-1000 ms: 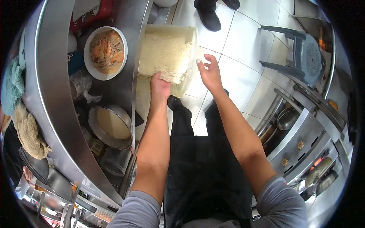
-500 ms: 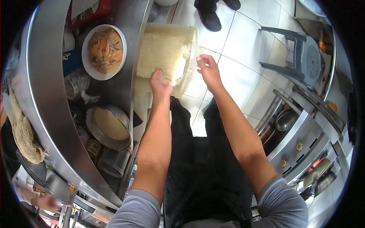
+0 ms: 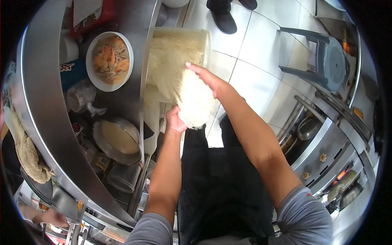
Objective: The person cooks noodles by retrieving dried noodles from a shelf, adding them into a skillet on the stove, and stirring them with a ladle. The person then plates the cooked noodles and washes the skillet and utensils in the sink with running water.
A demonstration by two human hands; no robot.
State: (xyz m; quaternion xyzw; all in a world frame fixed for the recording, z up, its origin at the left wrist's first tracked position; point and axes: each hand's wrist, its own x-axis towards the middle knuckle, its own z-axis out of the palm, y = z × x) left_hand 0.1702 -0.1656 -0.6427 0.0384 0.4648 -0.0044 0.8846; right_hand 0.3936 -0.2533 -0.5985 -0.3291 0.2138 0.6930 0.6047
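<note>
A pale bundle of dried rice vermicelli point(image 3: 194, 100) is held between my two hands, tilted at the near side of a translucent plastic bin point(image 3: 207, 47). My left hand point(image 3: 175, 121) grips the bundle's near left end, its fingers partly hidden underneath. On the far right side, my right hand point(image 3: 208, 81) holds it with the thumb on top; the other fingers are mostly hidden. More vermicelli point(image 3: 167, 49) lies inside the bin, beyond the bundle.
On the steel counter at left stand a white bowl point(image 3: 130, 61) of prawns and meat in broth, a knotted plastic bag point(image 3: 81, 96) and a pot point(image 3: 136, 141) of pale liquid. A grey stool point(image 3: 335, 65) and a stove point(image 3: 332, 147) are at right. Another person's shoes point(image 3: 224, 22) show ahead; another person's hand point(image 3: 55, 217), lower left.
My left hand has drawn the vermicelli bundle toward me, partly out of the bin. My right hand, earlier apart beside the bin, has moved left and now holds the bundle too.
</note>
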